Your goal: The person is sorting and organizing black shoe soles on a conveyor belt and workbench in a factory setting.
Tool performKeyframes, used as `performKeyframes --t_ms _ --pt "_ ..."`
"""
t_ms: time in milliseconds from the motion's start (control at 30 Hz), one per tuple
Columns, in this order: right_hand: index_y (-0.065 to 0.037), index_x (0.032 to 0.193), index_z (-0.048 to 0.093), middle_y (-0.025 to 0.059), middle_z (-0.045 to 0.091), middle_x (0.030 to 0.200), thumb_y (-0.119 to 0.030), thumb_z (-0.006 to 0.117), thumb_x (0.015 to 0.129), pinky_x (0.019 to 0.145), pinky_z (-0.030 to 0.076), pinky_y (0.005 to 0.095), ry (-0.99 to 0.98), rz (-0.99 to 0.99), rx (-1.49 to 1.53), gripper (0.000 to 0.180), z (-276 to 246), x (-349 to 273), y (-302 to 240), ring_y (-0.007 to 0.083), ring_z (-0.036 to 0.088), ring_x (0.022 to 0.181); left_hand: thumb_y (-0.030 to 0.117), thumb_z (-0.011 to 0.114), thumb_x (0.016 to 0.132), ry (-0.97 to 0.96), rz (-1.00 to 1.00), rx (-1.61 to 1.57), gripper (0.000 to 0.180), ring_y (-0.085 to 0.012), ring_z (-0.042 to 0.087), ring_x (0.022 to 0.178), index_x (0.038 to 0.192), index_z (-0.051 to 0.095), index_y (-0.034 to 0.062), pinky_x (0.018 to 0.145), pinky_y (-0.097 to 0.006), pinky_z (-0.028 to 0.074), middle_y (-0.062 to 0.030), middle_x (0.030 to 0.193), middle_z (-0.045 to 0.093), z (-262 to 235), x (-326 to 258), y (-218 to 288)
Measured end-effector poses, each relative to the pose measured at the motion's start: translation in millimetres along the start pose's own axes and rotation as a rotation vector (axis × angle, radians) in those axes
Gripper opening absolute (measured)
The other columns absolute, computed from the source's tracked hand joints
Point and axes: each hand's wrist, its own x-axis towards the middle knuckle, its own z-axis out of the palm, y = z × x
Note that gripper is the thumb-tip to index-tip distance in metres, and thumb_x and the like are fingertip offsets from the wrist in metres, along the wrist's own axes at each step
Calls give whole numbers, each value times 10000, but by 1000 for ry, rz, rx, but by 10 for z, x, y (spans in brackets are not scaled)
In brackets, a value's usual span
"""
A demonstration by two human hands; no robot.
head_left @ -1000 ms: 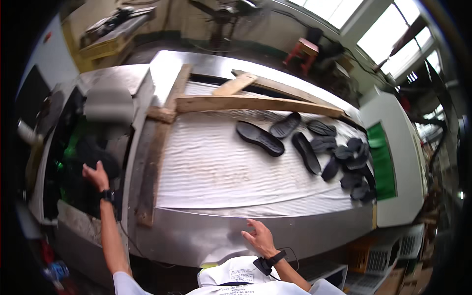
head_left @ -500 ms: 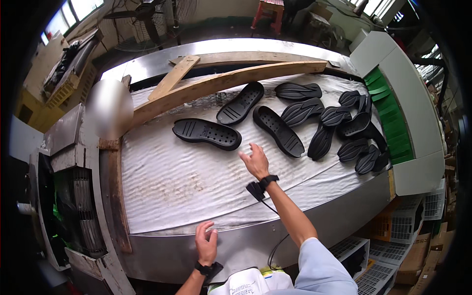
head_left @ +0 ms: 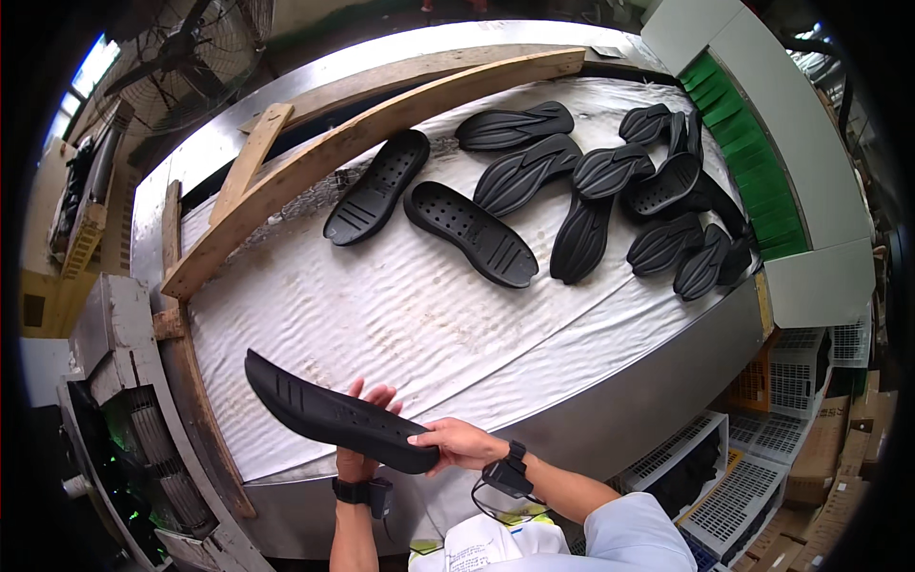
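The right hand [head_left: 457,442] pinches a long, black, perforated shoe sole [head_left: 329,408] at the view's seven o'clock, over the white, cloth-covered table [head_left: 315,296]; the left hand's [head_left: 355,463] fingers spread behind, grip unclear.

A window [head_left: 93,69] glows white at ten o'clock, with a large caged fan [head_left: 176,55] nearby. At two o'clock stands a pale housing [head_left: 810,143] with a green curtain [head_left: 753,181]; at four, plastic crates [head_left: 736,500] sit stacked beside brown cardboard boxes [head_left: 810,477].
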Motion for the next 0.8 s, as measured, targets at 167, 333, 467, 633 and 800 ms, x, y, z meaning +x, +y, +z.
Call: performKeyframes --t_ms 167,333,467,633,800 --pt "-10 1245 662 76 707 1034 -322 717 954 711 594 319 408 -238 -655 430 -496 -338 -560 144 669 819 494 722 901 332 -128 -72 670 -224 640 1155 1381 545 61 1035 -403 509 -84 1285 654 108 -165 -171" --pt "33 1243 576 203 639 1124 -393 800 828 891 496 415 1631 -973 -884 635 -1616 -10 -1689 349 629 999 386 675 979 448 -107 63 511 -220 688 1049 1325 575 24 944 -374 564 -77 1203 698 182 -435 -116" --pt "36 861 698 61 697 755 -353 866 776 665 508 320 1137 -870 -631 432 -1887 218 -1842 146 610 700 359 692 970 548 -186 56 512 -226 683 1067 1330 569 17 965 -384 557 -93 1215 689 155 -812 -215" --pt "8 1000 712 -27 667 864 -214 745 941 718 463 247 899 -1030 -555 232 -656 15 -902 69 571 781 267 754 940 675 -52 -8 484 -146 647 1047 1305 580 0 944 -306 526 -67 1178 681 -49 -1416 138" --pt "26 1173 655 107 716 1109 -301 660 1006 896 515 282 785 -1130 -185 366 127 -732 -142 163 668 961 278 743 949 826 231 58 429 -132 646 999 1228 609 -19 914 -295 528 -62 1144 679 -704 -1861 1007"
